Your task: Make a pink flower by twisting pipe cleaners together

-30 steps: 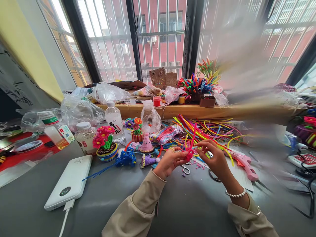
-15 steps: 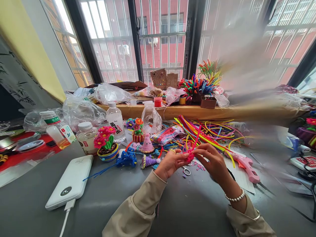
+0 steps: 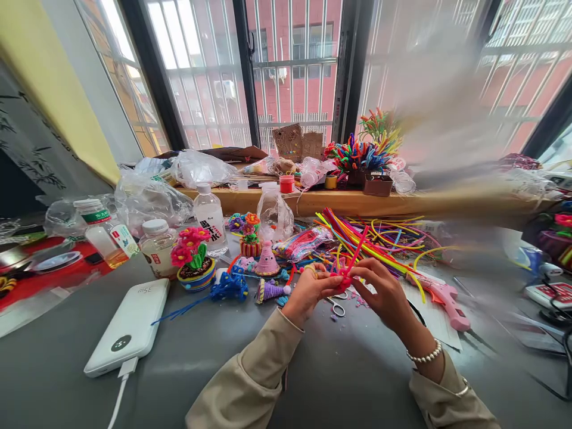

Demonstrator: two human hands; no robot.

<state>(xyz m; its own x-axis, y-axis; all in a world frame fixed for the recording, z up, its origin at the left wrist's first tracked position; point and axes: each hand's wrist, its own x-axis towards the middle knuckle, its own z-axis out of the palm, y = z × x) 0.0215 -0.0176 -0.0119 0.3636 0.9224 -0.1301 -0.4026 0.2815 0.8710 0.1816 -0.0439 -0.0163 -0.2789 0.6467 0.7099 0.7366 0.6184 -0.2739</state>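
Observation:
A bright pink pipe-cleaner flower (image 3: 344, 279) is held between my two hands above the grey table, its long stem ends pointing up to the right. My left hand (image 3: 311, 291) pinches it from the left with thumb and fingers. From the right, the fingertips of my right hand (image 3: 379, 292) close on its other side. Part of the flower is hidden behind the fingers. Just below lie scissors (image 3: 338, 308), mostly covered by my hands. Further left are a purple striped cone (image 3: 269, 290), a pink cone figure (image 3: 267, 262) and a blue pipe-cleaner bunch (image 3: 229, 286).
Loose pipe cleaners (image 3: 357, 238) spread behind my hands. A pink glue gun (image 3: 447, 301) rests on the right with its cord. To the left are a white power bank (image 3: 129, 325) with a cable, a flower pot (image 3: 196, 274) and several bottles, including a clear bottle (image 3: 210, 217).
Both hands stay at nearly the same spot with the pink flower. The fingers have shifted slightly around it, and its upright stem leans a little more to the right.

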